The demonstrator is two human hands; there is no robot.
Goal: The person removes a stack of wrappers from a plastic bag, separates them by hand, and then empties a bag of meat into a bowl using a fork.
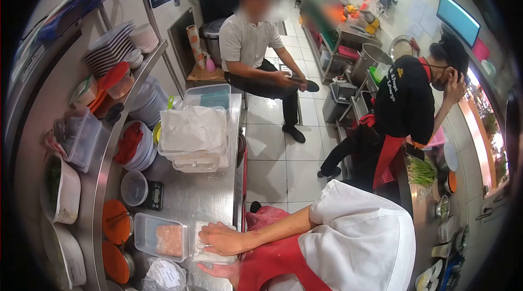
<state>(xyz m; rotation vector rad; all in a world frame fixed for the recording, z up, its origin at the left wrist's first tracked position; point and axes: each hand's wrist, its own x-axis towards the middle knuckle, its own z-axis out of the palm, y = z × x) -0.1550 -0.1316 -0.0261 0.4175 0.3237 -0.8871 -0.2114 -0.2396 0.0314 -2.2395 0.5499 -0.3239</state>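
Note:
My right hand (222, 239) lies palm down with spread fingers on a white, flat, rectangular thing (200, 229), perhaps a shallow tray or a pack; the hand covers much of it. At its near edge is my left hand (220, 271), fingers stretched out, partly cut off by the red apron (272, 258). Just left of the white thing stands a clear plastic container (144, 234) with a block of pink minced meat (169, 240) in it. A clear plastic bag (163, 276) with a printed label lies below the container.
A digital scale (155, 195) and a round clear tub (134, 188) sit farther up the steel counter (185, 193). Stacked containers under white paper (193, 129) stand beyond. Plates fill the left shelf. One person (256, 46) sits ahead; another (406, 95) stands at the right counter.

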